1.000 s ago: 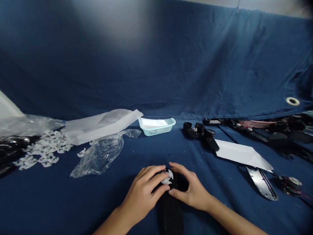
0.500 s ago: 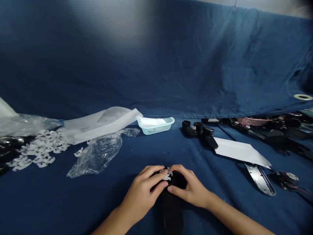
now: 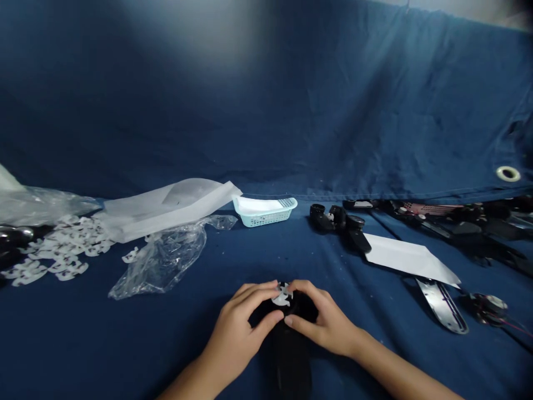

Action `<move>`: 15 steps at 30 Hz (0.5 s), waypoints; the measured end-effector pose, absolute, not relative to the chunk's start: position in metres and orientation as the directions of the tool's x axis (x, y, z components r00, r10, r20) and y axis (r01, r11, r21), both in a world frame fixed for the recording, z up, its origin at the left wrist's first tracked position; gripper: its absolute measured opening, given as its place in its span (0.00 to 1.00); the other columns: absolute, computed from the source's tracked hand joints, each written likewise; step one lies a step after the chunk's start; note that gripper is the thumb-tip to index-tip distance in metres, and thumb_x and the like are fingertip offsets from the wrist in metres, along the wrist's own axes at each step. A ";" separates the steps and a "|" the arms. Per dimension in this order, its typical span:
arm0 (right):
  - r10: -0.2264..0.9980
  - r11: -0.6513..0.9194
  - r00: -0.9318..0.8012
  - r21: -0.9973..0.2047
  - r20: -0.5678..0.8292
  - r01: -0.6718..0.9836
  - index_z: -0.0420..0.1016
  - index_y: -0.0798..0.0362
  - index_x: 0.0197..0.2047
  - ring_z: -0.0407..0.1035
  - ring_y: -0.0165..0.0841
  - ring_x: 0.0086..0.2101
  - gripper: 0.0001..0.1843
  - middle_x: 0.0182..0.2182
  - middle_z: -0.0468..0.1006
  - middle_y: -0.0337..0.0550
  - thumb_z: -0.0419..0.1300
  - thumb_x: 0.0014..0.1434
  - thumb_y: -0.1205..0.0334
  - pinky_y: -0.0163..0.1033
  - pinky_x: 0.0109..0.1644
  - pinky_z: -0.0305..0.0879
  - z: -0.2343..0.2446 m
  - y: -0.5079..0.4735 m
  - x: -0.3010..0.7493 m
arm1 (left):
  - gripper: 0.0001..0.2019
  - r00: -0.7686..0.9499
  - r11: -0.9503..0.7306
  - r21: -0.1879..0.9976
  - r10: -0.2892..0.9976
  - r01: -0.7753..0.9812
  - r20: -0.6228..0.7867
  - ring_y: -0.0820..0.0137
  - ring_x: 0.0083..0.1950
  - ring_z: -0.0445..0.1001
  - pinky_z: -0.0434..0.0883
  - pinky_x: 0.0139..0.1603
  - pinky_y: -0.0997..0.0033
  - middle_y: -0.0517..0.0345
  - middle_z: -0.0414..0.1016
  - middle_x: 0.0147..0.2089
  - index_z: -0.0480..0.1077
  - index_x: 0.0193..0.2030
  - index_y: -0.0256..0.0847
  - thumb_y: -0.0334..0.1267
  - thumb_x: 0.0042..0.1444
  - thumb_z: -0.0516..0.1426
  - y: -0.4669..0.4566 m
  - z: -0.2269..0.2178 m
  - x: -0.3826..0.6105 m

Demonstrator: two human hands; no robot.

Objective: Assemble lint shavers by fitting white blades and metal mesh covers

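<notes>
A black housing with a round head and a long handle [image 3: 292,361] lies in front of me, its handle toward me. In its round head sits a notched white plastic piece [image 3: 282,295]. My left hand [image 3: 245,319] curls round the left side of the head, fingertips at the white piece's edge and thumb at the near side. From the right, my right hand [image 3: 325,322] grips the head, its index fingertip at the white piece and its thumb at the near rim. The fingers hide part of the head.
Left lie a pile of notched white pieces [image 3: 69,244], a clear plastic bag [image 3: 162,264] and a white foam sleeve [image 3: 166,208]. A light-blue basket [image 3: 268,218] stands at the back. Rightward are black housings [image 3: 356,230], white paper [image 3: 408,258], a silver cover [image 3: 443,305] and a wired motor [image 3: 491,305].
My left index finger has drawn back from the top of the white piece, leaving more of it visible. My right hand has stayed nearly still. The view has shifted slightly.
</notes>
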State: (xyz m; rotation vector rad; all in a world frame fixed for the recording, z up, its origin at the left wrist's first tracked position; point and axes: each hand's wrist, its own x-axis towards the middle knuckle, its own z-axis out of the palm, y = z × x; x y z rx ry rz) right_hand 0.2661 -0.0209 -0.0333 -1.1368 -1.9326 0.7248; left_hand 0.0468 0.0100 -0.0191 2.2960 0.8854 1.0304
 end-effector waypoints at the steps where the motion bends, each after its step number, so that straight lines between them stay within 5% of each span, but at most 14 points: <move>1: 0.893 0.440 -0.309 -0.771 0.326 0.460 0.64 0.44 0.55 0.72 0.38 0.48 0.22 0.49 0.78 0.40 0.65 0.59 0.61 0.44 0.54 0.68 -0.034 -0.021 0.267 | 0.15 0.501 -0.664 0.653 0.731 0.365 0.463 0.63 0.56 0.75 0.73 0.58 0.59 0.60 0.77 0.55 0.72 0.52 0.52 0.32 0.60 0.61 0.010 -0.019 0.047; 10: 0.882 0.462 -0.336 -0.749 0.331 0.475 0.65 0.43 0.55 0.69 0.39 0.57 0.20 0.55 0.75 0.43 0.62 0.62 0.63 0.48 0.60 0.64 -0.035 -0.025 0.267 | 0.20 0.504 -0.572 0.727 0.787 0.380 0.356 0.62 0.59 0.73 0.71 0.60 0.57 0.57 0.75 0.58 0.68 0.55 0.50 0.34 0.56 0.65 0.008 -0.017 0.052; 15: 0.860 0.501 -0.378 -0.711 0.343 0.494 0.65 0.45 0.52 0.56 0.41 0.66 0.16 0.68 0.59 0.48 0.59 0.63 0.68 0.47 0.64 0.61 -0.032 -0.027 0.265 | 0.23 0.541 -0.570 0.729 0.776 0.380 0.325 0.62 0.61 0.70 0.68 0.63 0.57 0.58 0.71 0.61 0.67 0.55 0.51 0.35 0.54 0.66 0.010 -0.023 0.054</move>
